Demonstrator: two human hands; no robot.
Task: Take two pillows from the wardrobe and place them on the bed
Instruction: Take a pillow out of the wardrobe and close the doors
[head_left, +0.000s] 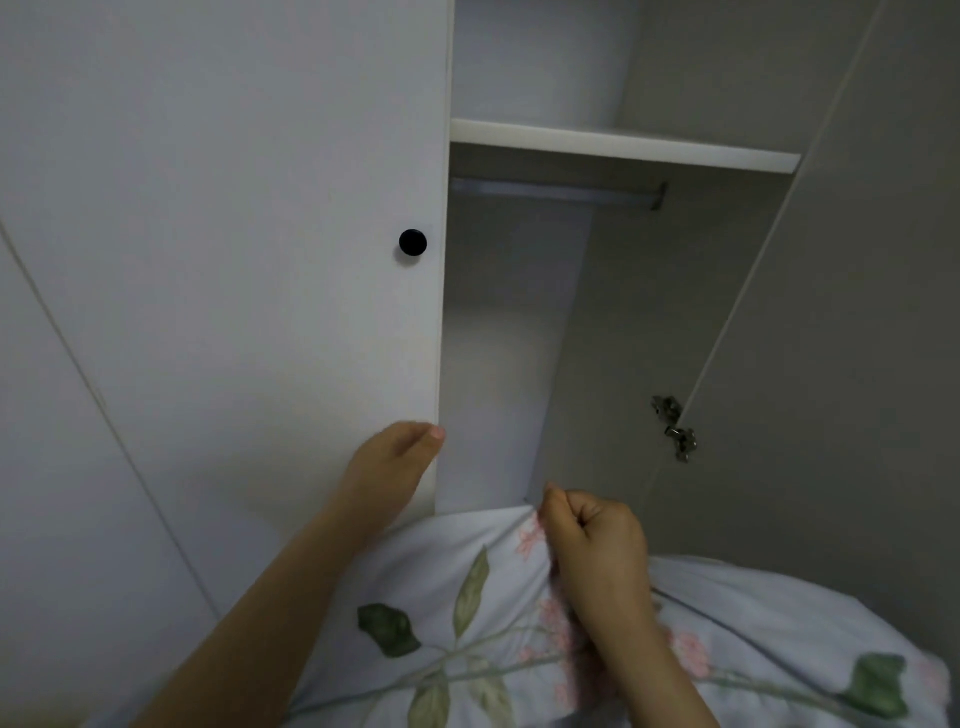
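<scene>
A white wardrobe (649, 312) fills the view in dim, greyish light; its left door (223, 234) is shut and carries a round black knob (413, 242), while the right door (857, 338) stands swung out, its metal hinge (675, 427) showing at the inner edge; inside, a white shelf (623, 145) crosses the top, a hanging rail (556, 192) runs just beneath it, and the compartment below shows bare back and side panels.

A floral pillow (467, 597), pale blue with green leaves and pink blossoms, bulges across the bottom of the frame in front of the open compartment, close under the camera.

The right hand (592, 551) is clenched on the pillow's cover, pinching a bunch of fabric at its upper edge so the cloth gathers into folds below the fist; knuckles face up, wrist bent, forearm running down to the lower right.

The left hand (389, 462) is loosely curled and holds nothing; its fingertips (434, 432) rest against the free edge of the shut door, the bare forearm stretched up from the lower left, lying beside the pillow's left side.
</scene>
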